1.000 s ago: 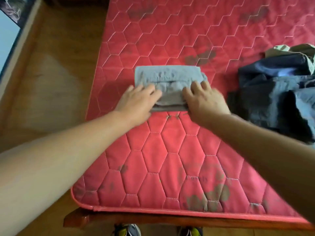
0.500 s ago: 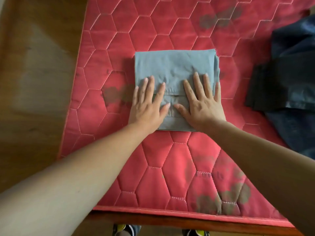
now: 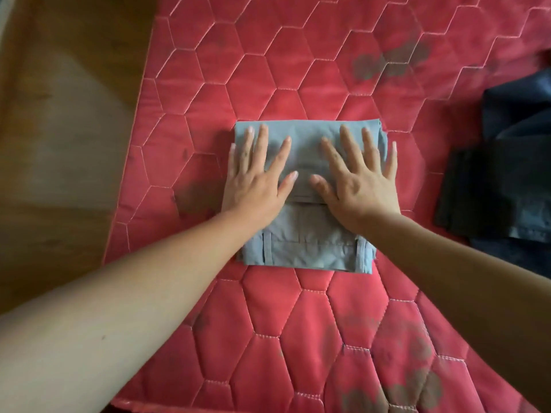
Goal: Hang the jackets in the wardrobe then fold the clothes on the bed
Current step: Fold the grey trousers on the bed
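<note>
Wooden floor [image 3: 59, 129] borders your red mattress [image 3: 298, 70]. Your left hand [image 3: 256, 186] and right hand [image 3: 357, 189] press flat, fingers spread, on folded grey trousers [image 3: 310, 245]; dark clothes [image 3: 492, 189] lie at its right edge.

A red quilted mattress [image 3: 298, 70] fills most of the view, its cover stitched in pale thread into large hexagons. Dark grey smudged stains [image 3: 390, 59] mark it toward the far right, and more show at the near right corner. To the left lies a brown wooden floor [image 3: 44, 239] with a broad pale sheen [image 3: 74, 138] of soft, diffuse light across the boards. A pale strip [image 3: 4, 13] crosses the top left corner — too little shows to say what it is.
</note>
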The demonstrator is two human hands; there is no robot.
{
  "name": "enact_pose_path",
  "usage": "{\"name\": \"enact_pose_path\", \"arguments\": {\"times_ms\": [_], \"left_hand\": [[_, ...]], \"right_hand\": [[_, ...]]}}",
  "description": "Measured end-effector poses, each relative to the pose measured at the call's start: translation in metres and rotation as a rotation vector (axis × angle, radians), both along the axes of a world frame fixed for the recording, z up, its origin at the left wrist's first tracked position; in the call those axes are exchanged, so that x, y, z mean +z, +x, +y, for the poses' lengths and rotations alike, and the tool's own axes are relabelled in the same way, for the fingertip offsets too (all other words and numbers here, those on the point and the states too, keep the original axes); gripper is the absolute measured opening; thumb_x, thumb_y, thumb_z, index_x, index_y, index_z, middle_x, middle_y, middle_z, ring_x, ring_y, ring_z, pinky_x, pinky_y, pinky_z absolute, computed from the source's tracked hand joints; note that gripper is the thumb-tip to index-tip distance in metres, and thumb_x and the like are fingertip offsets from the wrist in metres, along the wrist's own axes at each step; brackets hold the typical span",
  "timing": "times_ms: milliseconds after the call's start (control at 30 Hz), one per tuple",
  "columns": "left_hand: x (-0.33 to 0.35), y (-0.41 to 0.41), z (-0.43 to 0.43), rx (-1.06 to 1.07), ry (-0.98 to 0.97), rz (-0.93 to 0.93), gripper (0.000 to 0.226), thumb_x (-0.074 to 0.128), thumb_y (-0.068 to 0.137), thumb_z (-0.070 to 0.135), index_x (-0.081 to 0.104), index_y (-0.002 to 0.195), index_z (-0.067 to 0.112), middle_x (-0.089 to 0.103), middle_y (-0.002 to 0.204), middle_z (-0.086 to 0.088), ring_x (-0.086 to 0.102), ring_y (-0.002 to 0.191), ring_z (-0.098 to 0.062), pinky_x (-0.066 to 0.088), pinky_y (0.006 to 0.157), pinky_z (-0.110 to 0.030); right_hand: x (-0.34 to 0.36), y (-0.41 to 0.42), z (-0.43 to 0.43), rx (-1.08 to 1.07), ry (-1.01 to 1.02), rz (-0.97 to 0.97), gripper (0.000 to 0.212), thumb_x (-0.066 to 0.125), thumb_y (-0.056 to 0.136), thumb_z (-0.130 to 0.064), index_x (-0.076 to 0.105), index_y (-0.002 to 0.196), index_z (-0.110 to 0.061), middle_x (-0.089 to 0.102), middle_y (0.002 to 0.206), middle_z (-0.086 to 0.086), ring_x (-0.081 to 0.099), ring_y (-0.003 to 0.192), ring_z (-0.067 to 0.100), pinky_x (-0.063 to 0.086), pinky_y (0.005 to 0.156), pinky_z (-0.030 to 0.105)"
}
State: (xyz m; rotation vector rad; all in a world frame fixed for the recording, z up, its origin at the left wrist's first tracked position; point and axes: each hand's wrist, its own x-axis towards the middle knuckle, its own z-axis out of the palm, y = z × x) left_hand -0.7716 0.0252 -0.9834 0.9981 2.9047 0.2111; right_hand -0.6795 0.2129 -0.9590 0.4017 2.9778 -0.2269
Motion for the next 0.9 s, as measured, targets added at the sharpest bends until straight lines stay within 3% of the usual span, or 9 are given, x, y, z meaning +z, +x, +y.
{"name": "enact_pose_path", "arguments": {"times_ms": [100, 300, 367, 467, 567, 633, 733, 833, 900], "left_hand": [[-0.018, -0.008, 0.003, 0.006, -0.025, -0.019, 0.068, 0.025, 0.099, 0.059, 0.019, 0.161, 0.033, 0.002, 0.17, -0.011, -0.002, 0.157, -0.032, 0.003, 0.124, -0.059], [-0.008, -0.011, 0.003, 0.041, 0.032, -0.134, 0.067, 0.032, 0.099, 0.059, 0.023, 0.16, 0.034, -0.002, 0.17, -0.011, -0.007, 0.156, -0.033, 0.003, 0.125, -0.057], [0.0, 0.0, -0.007, 0.208, 0.261, -0.268, 0.066, 0.046, 0.099, 0.052, 0.032, 0.158, 0.027, 0.005, 0.168, -0.018, 0.001, 0.156, -0.034, 0.011, 0.126, -0.049], [0.011, 0.034, -0.029, 0.512, 0.615, -0.381, 0.07, 0.062, 0.093, 0.043, 0.04, 0.152, 0.012, 0.037, 0.153, -0.018, 0.034, 0.144, -0.029, 0.027, 0.119, -0.032], [0.022, 0.046, -0.037, 0.775, 0.745, -0.651, 0.071, 0.073, 0.083, 0.043, 0.047, 0.145, 0.02, 0.06, 0.136, -0.001, 0.057, 0.126, -0.015, 0.043, 0.109, -0.032], [0.032, 0.033, -0.035, 0.918, 0.808, -0.869, 0.062, 0.08, 0.075, 0.039, 0.06, 0.131, 0.019, 0.073, 0.115, -0.001, 0.069, 0.108, -0.02, 0.055, 0.093, -0.035], [0.055, 0.022, -0.041, 0.96, 0.839, -1.156, 0.026, 0.079, 0.082, 0.023, 0.073, 0.106, 0.014, 0.079, 0.089, -0.005, 0.075, 0.094, -0.029, 0.059, 0.075, -0.033], [0.087, 0.03, -0.057, 0.912, 0.865, -1.308, 0.027, 0.071, 0.09, 0.017, 0.07, 0.117, 0.014, 0.078, 0.096, -0.008, 0.075, 0.086, -0.024, 0.059, 0.074, -0.034], [0.112, 0.039, -0.072, 0.862, 0.883, -1.347, 0.025, 0.065, 0.094, 0.012, 0.067, 0.117, 0.019, 0.077, 0.104, -0.009, 0.074, 0.092, -0.025, 0.059, 0.083, -0.04]], "right_hand": [[-0.023, -0.013, 0.003, -0.002, 0.021, -0.087, 0.079, 0.006, 0.093, -0.08, 0.002, 0.162, -0.041, -0.01, 0.172, -0.003, -0.016, 0.156, 0.031, -0.006, 0.119, 0.07], [-0.018, -0.01, 0.005, -0.118, -0.11, -0.032, 0.076, 0.024, 0.096, -0.077, 0.012, 0.161, -0.039, -0.012, 0.171, 0.007, -0.015, 0.157, 0.028, -0.004, 0.12, 0.068], [-0.009, 0.006, -0.001, -0.323, -0.3, 0.081, 0.074, 0.049, 0.097, -0.062, 0.023, 0.16, -0.034, -0.004, 0.17, 0.016, -0.004, 0.157, 0.033, 0.005, 0.124, 0.063], [-0.002, 0.042, -0.011, -0.541, -0.614, 0.214, 0.078, 0.073, 0.087, -0.035, 0.034, 0.154, -0.024, 0.025, 0.159, 0.016, 0.03, 0.144, 0.031, 0.03, 0.121, 0.048], [0.018, 0.043, -0.01, -0.869, -0.954, 0.265, 0.067, 0.081, 0.081, -0.026, 0.046, 0.138, -0.025, 0.059, 0.119, 0.0, 0.064, 0.104, 0.013, 0.056, 0.083, 0.027], [0.025, 0.034, 0.002, -1.106, -1.195, 0.224, 0.051, 0.085, 0.078, -0.018, 0.058, 0.121, -0.016, 0.069, 0.101, 0.002, 0.072, 0.089, 0.02, 0.057, 0.068, 0.029], [0.034, 0.037, 0.014, -1.2, -1.47, -0.004, 0.042, 0.085, 0.073, -0.01, 0.071, 0.112, -0.002, 0.078, 0.102, 0.015, 0.076, 0.091, 0.032, 0.062, 0.074, 0.043], [0.068, 0.05, 0.002, -1.152, -1.554, -0.121, 0.043, 0.078, 0.078, -0.009, 0.07, 0.12, -0.004, 0.077, 0.107, 0.016, 0.076, 0.096, 0.033, 0.061, 0.078, 0.046], [0.102, 0.059, -0.013, -1.122, -1.615, -0.099, 0.035, 0.071, 0.082, -0.005, 0.07, 0.117, -0.005, 0.076, 0.107, 0.017, 0.076, 0.091, 0.033, 0.062, 0.073, 0.046]]}}
